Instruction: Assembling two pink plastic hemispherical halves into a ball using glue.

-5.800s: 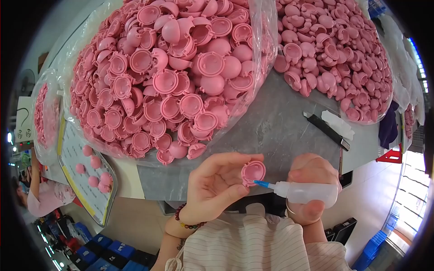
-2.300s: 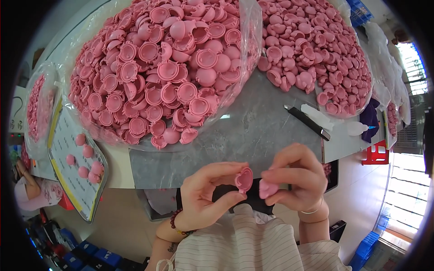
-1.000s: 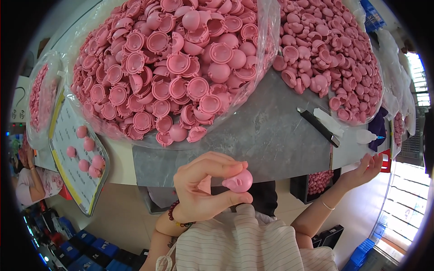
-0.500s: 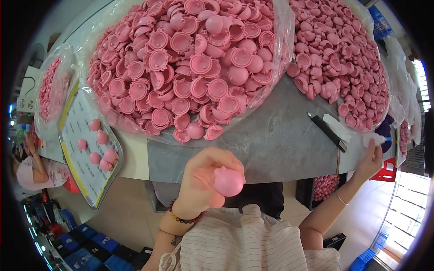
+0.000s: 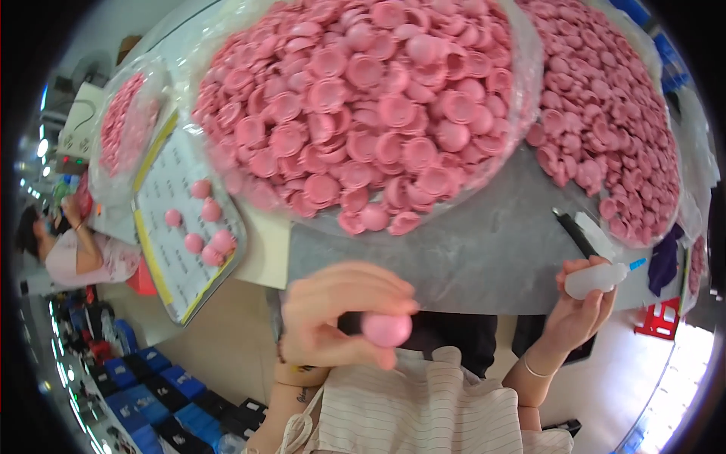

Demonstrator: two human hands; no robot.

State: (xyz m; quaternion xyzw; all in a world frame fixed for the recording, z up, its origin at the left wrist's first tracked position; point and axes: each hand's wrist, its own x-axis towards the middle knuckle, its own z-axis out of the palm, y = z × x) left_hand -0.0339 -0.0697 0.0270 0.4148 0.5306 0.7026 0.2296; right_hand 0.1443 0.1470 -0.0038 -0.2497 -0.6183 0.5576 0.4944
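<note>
Between the thumb and fingers of my left hand (image 5: 318, 306) is a small pink ball (image 5: 387, 330), held above my lap near the table's front edge. My left hand is slightly blurred. My right hand (image 5: 572, 321) grips a white squeeze bottle (image 5: 594, 281) with a thin blue tip (image 5: 637, 264), which points to the right. Ahead of my hands a large heap of pink half-shells (image 5: 363, 113) lies on a clear plastic bag. A black-handled tool (image 5: 575, 232), perhaps a cutter, lies just beyond the bottle beside a white strip (image 5: 594, 234).
A second heap of smaller pink parts (image 5: 605, 113) lies at the far right. To the left a yellow-edged tray (image 5: 162, 261) holds several pink balls (image 5: 211, 210). A purple cloth (image 5: 665, 261) hangs at the right edge. Another person (image 5: 87, 253) sits at the far left.
My right hand has picked up the white bottle and brought it inward, toward my left hand. The ball stays in my left hand, slightly lower. The whole view has shifted a little.
</note>
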